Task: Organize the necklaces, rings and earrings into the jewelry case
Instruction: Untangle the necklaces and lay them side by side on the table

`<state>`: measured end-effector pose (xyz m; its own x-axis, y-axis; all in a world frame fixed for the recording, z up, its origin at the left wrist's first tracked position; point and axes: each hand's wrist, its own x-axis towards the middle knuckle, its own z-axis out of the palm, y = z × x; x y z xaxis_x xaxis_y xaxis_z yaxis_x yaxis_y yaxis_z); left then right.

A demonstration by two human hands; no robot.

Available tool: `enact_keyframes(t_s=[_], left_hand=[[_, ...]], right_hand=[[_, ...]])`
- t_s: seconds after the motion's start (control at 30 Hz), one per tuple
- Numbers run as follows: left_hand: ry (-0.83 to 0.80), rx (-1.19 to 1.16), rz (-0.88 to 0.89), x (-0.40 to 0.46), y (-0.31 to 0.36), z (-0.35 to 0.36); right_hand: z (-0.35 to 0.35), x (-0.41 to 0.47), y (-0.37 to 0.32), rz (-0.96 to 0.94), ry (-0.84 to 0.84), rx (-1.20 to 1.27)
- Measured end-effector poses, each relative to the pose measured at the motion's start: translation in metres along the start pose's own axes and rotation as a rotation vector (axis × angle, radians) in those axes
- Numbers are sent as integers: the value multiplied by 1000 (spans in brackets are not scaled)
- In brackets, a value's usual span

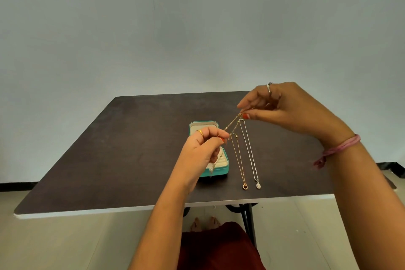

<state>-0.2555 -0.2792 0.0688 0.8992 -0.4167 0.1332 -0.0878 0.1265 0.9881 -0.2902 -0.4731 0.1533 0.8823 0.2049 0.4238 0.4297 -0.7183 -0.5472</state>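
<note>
Tangling is the main risk judged here: a thin gold chain [232, 124] is stretched taut between both hands above the table [131, 149], and its slack could be caught on the two necklaces laid out just below it. Should either pinch be loosened, the chain would likely be dropped across the gold necklace [238, 160] and the silver necklace [249, 151], and all three would have to be picked apart. A snag on the rim of the case [225, 167] is also possible as the chain is lowered.

The chain's upper end is pinched between thumb and fingertips of the right hand [282, 107], held higher and farther back. Its lower end is pinched by the curled fingers of the left hand [202, 149], directly over the open teal case; a small pendant appears to be hung below that hand, though this cannot be told with certainty. The case is partly hidden beneath the left hand. The two laid-out necklaces are stretched lengthwise on the table just right of the case, pendants toward the near edge, between the two forearms.
</note>
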Motion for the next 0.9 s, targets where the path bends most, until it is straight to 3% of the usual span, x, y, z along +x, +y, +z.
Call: enact_keyframes(t_s=[0.1,0.23,0.33,0.67,0.9], left_hand=[[-44,104,23,-1,1,2],[-131,30,64,-1,8,8],[-103,-44,78,-1,14,12],[-37,-170,48,-1,20,12],[-18,-86,72,-1,22,8]], right_hand=[[-1,0,0,12,-35,106],[1,-1,-1,-13,-137,165],[2,-1,-2,-22,-167,177],[16,-4,7,-70,57,252],[30,-7,9,-74,109,593]])
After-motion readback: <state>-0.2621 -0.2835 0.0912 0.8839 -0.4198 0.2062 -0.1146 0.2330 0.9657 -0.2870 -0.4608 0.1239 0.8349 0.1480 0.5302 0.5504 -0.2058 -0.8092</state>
